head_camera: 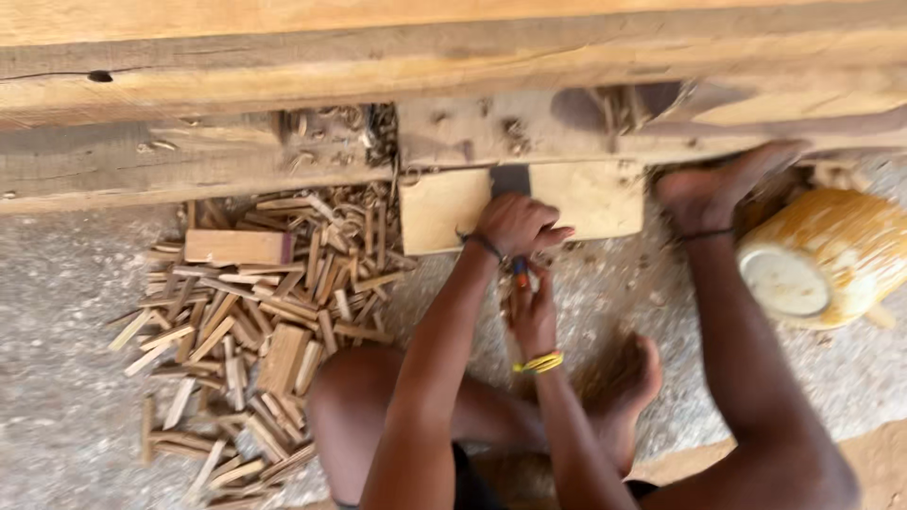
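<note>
Chisel (519, 269) upright between both fists: left hand (516, 225) clenched above, right hand (532, 312) wrapped below.

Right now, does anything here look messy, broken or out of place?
A heap of wood offcuts lies scattered over the ground left of the person's knee, sticks pointing every way. A yellow container lies tipped on its side at the right. The timber beam shows a dark hole and a crack near its left end.

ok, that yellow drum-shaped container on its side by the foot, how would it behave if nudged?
The yellow container lies on its side with a round end showing, so it would probably roll on the gritty ground. It looks hollow, so likely light. The foot beside it might stop it.
</note>
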